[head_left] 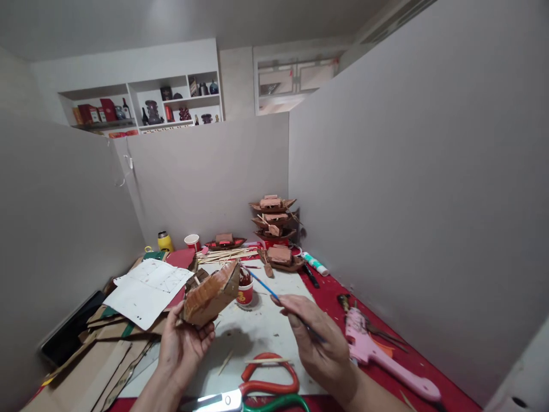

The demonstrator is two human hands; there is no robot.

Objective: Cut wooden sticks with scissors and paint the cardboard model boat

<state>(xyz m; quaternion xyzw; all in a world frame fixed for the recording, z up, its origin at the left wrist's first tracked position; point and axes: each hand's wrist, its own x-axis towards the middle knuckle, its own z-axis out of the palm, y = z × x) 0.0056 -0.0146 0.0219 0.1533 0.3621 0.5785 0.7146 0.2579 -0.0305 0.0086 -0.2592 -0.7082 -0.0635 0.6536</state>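
Note:
My left hand (189,337) grips a cardboard model boat (212,297), tilted so that its partly brown-painted side faces me. A blue paintbrush (263,283) is pinched in my right hand (315,335). The brush's tip points toward the boat's upper right end, close to the rim of a red paper cup (245,294) with dark brown paint inside. Whether the tip touches the boat or the cup, I cannot tell. Below the hands lie scissors (253,392) with one orange and one green handle, a thin wooden stick (268,360) across the orange one.
Finished brown model boats (274,217) are stacked at the back, with another boat (281,257) in front. A pink glue gun (386,355) lies at the right. Cardboard pieces (94,355) and drawn paper (146,289) cover the left. Grey partitions (407,171) enclose the table.

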